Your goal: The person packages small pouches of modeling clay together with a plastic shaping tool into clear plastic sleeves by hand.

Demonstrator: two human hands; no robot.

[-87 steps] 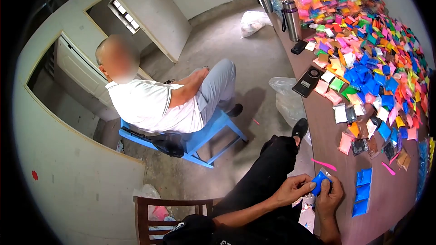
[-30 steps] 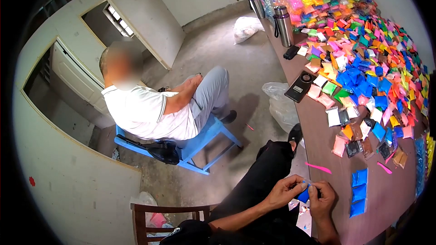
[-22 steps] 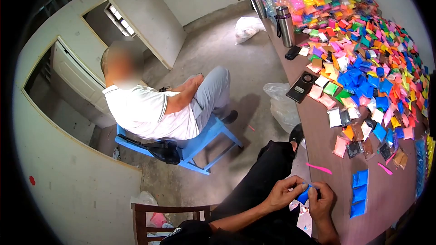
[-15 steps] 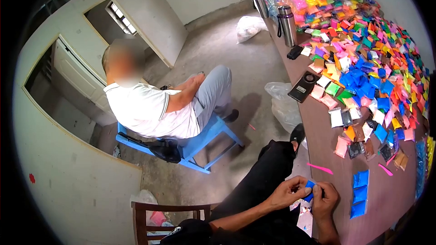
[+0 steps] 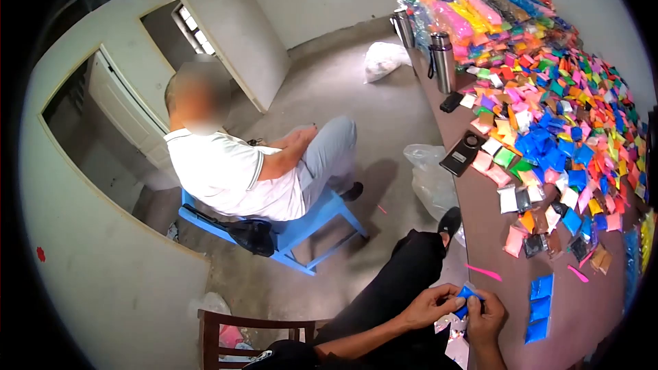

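Between my two hands, by the table's edge, is a small blue packet [image 5: 465, 293], which looks like a clear sachet with blue filling. My left hand [image 5: 430, 307] pinches it from the left, thumb and fingertips pressed together. On the other side my right hand [image 5: 486, 316] grips it, fingers curled. A joined strip of blue packets [image 5: 539, 308] lies on the table to the right of my hands. Just beyond them rests a pink plastic stick [image 5: 484, 273]; a second pink stick [image 5: 578, 273] lies farther right.
A large pile of coloured packets [image 5: 548, 123] covers the brown table [image 5: 483, 233]. A phone [image 5: 460, 153] and a steel flask [image 5: 443, 63] stand along its left edge. A person [image 5: 226, 164] sits on a blue chair [image 5: 322, 223]. Plastic bags [image 5: 430, 175] lie on the floor.
The view has tilted up slightly, so the room appears lower in the frame. Both hands still hold the blue packet, with a small shift of the fingers.
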